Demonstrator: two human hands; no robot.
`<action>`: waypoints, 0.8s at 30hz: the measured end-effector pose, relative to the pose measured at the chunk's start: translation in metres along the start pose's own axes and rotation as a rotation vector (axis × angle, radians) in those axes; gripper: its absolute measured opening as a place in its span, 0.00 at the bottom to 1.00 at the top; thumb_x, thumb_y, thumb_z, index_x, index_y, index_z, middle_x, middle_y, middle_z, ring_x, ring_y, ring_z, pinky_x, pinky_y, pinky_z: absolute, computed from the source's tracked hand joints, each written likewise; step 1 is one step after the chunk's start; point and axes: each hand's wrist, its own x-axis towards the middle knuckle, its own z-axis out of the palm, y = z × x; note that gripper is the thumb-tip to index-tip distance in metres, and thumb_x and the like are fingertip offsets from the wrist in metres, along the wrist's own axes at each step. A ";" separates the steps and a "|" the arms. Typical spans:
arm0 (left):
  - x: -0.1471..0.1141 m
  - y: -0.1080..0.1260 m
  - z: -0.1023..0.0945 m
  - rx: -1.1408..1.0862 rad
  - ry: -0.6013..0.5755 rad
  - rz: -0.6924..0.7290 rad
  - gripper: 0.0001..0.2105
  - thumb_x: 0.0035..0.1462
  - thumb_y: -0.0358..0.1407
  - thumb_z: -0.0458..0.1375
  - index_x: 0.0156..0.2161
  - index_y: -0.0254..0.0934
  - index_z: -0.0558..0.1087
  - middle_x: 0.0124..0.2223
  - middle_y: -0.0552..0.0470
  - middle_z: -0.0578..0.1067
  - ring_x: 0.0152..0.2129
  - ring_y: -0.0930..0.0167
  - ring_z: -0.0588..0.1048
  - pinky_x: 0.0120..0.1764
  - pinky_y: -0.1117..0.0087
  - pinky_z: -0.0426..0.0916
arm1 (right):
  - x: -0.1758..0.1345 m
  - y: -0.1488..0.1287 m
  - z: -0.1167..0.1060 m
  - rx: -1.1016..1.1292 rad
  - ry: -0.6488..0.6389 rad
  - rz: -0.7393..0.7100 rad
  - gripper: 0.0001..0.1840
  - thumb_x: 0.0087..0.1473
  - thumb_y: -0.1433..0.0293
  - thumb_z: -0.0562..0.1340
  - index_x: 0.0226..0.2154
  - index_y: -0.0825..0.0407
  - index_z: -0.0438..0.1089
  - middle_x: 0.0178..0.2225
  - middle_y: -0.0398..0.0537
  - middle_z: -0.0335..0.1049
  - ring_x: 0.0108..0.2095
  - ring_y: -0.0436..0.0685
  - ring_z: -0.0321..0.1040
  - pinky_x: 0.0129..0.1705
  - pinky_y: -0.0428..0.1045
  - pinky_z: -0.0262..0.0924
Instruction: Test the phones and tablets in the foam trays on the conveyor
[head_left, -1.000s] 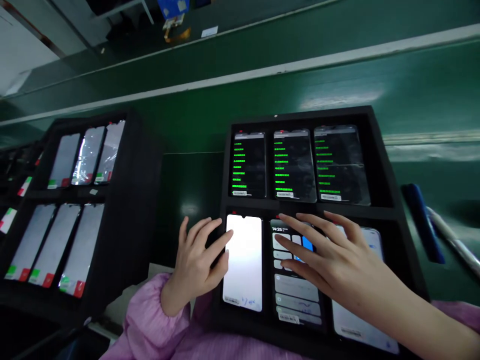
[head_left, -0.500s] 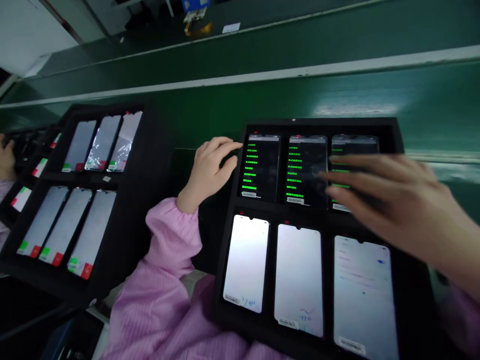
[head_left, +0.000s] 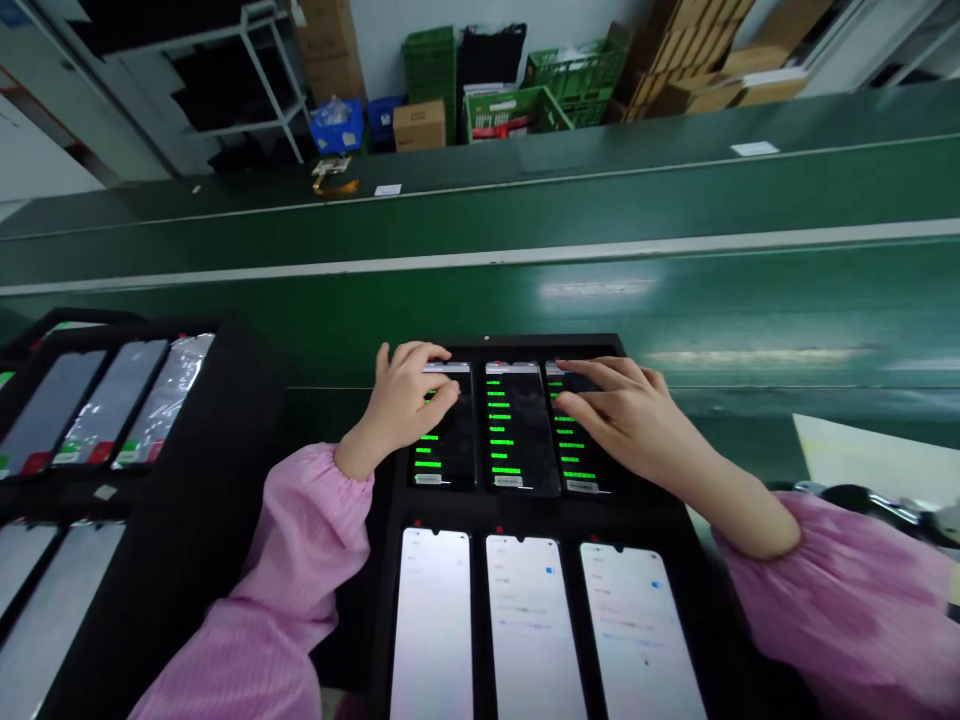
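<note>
Left hand (head_left: 405, 400): holding nothing, fingers loosely curled, thumb apart from index. It's over the top-left part of the upper-left phone (head_left: 451, 450); thumb tip over the screen, index near the top edge. Can't tell if either touches glass.

Right hand (head_left: 630, 410): holding nothing, thumb and fingers apart. Tips over the upper part of the upper-right phone (head_left: 574, 440), left side; contact not clear.

Pose: both palms roughly down. Left forearm comes up from lower left in a pink left sleeve (head_left: 315, 540); right forearm reaches in from the right, angled up-left, in a pink right sleeve (head_left: 832, 600).

Phones sit in a black tray (head_left: 439, 510), two rows of three. Upper row, incl. upper-middle phone (head_left: 525, 435): dark screens, green text lines, small label at the foot. Lower-left phone (head_left: 433, 630), lower-middle phone (head_left: 532, 640), lower-right phone (head_left: 641, 640): bright white screens, blue toggle on the middle and right ones. Text too blurred to read.
</note>
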 end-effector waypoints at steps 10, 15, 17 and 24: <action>0.017 0.024 0.005 -0.111 -0.193 0.179 0.14 0.71 0.37 0.56 0.41 0.51 0.85 0.63 0.54 0.77 0.64 0.56 0.69 0.68 0.25 0.48 | 0.009 0.023 -0.002 0.030 0.054 0.057 0.33 0.76 0.53 0.46 0.43 0.47 0.83 0.58 0.55 0.76 0.55 0.69 0.70 0.51 0.67 0.69; -0.015 -0.029 -0.017 -0.094 0.107 0.002 0.16 0.72 0.37 0.51 0.51 0.44 0.82 0.57 0.47 0.80 0.56 0.59 0.75 0.66 0.41 0.60 | 0.006 0.014 0.001 -0.001 0.037 -0.012 0.30 0.76 0.53 0.48 0.41 0.46 0.84 0.60 0.53 0.74 0.59 0.70 0.67 0.54 0.68 0.65; -0.022 -0.041 -0.018 -0.055 0.111 -0.032 0.16 0.72 0.37 0.51 0.53 0.41 0.81 0.56 0.45 0.80 0.54 0.59 0.75 0.63 0.43 0.63 | 0.008 0.015 0.003 -0.010 0.038 -0.032 0.33 0.76 0.52 0.47 0.39 0.46 0.84 0.60 0.53 0.75 0.58 0.71 0.67 0.52 0.68 0.65; -0.035 -0.038 -0.003 0.043 0.062 -0.030 0.17 0.71 0.35 0.51 0.56 0.44 0.79 0.62 0.45 0.76 0.58 0.58 0.74 0.66 0.40 0.61 | 0.007 0.027 0.012 -0.043 0.089 -0.081 0.38 0.76 0.49 0.42 0.41 0.46 0.84 0.56 0.54 0.77 0.55 0.72 0.70 0.44 0.64 0.65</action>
